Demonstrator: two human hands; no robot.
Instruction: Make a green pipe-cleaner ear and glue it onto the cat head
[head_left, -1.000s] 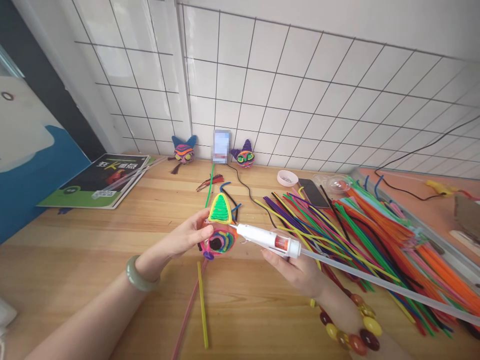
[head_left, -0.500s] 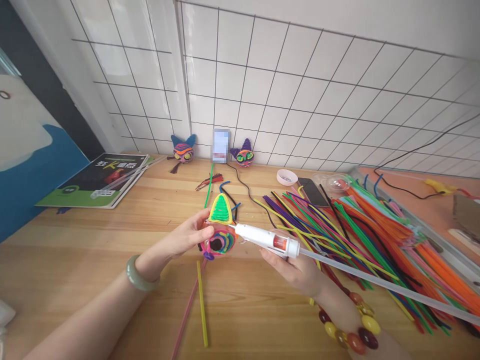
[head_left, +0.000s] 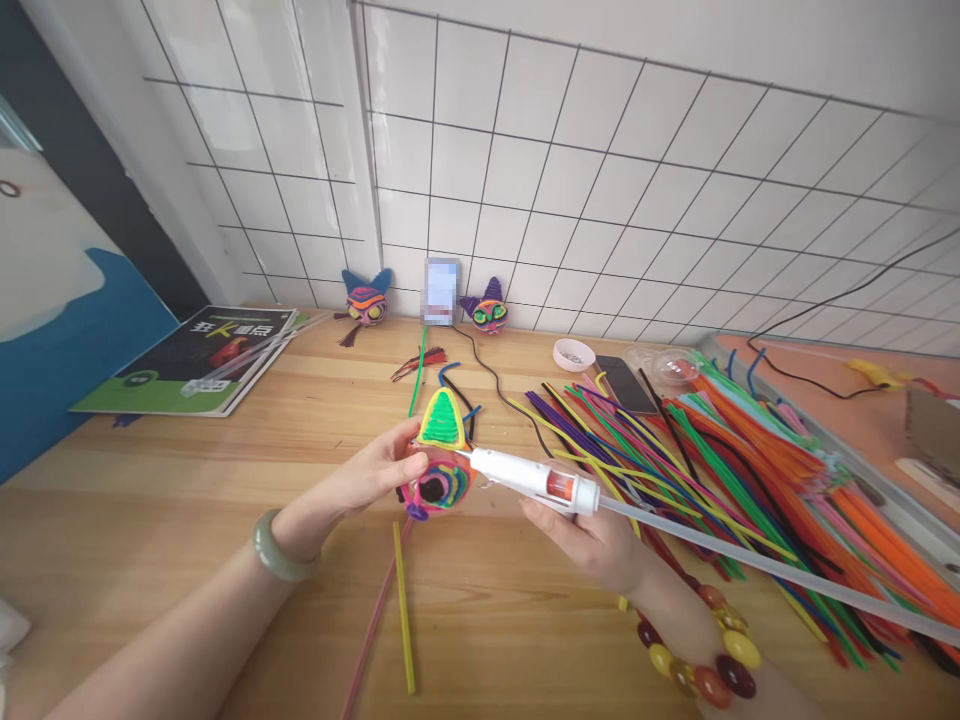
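Between my hands is a colourful animal head made of pipe cleaners, with a black eye and a purple nose. A green ear edged in yellow stands on its top. My left hand grips the head's left side, thumb toward the ear's base. My right hand is closed round a white glue gun, whose tip meets the base of the ear at its right corner. A long clear glue stick runs out of the gun's back to the right.
Many coloured pipe cleaners cover the table's right side. Two finished heads flank an upright phone by the wall. A pink bowl and dark phone lie behind; a book lies left. Yellow strips lie in front.
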